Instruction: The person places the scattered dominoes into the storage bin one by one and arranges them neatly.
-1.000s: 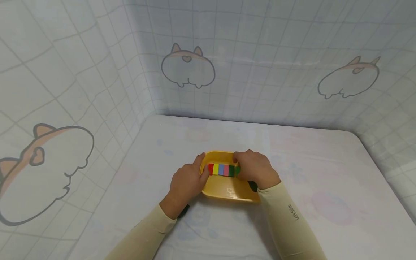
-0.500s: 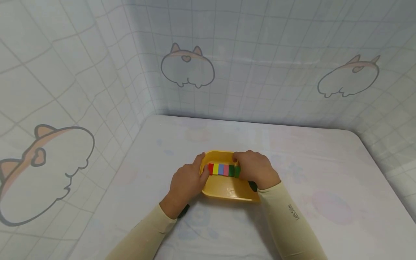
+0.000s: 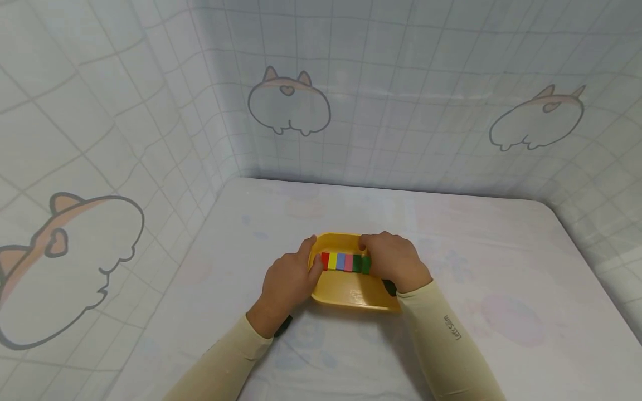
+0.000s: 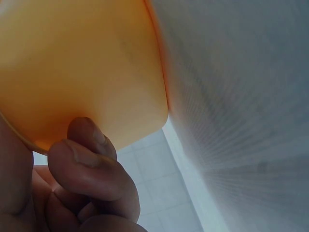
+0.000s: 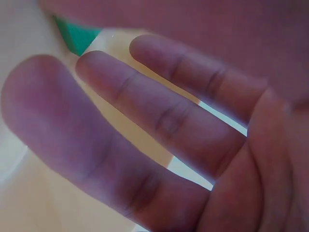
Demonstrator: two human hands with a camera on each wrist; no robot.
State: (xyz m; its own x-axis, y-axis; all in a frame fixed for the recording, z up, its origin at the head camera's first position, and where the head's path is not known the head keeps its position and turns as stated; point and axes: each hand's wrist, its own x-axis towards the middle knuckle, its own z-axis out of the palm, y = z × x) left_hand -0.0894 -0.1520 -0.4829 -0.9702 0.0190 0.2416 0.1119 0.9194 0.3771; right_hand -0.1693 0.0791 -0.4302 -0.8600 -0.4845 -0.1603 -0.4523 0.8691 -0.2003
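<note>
A yellow plastic tray (image 3: 351, 289) holds a row of small coloured blocks: red (image 3: 325, 261), yellow (image 3: 333, 261), blue (image 3: 341, 262), pink (image 3: 349, 262) and dark green (image 3: 357, 263), with a brighter green block (image 3: 366, 265) at the right end. My left hand (image 3: 291, 278) grips the tray's left wall, thumb inside and fingers outside; the left wrist view shows curled fingers (image 4: 91, 164) against the outer wall. My right hand (image 3: 396, 259) reaches in over the right side and pinches the end green block, partly hidden by the thumb in the right wrist view.
The tray rests on a table with a pale patterned cover (image 3: 476, 267). Behind and to the left rise cloth walls (image 3: 401, 111) with a grid and animal drawings. Both forearms wear beige sleeves (image 3: 446, 334).
The end green block has turned slightly and now lines up more closely with the row. My right hand has barely moved; the left hand and tray stay in place.
</note>
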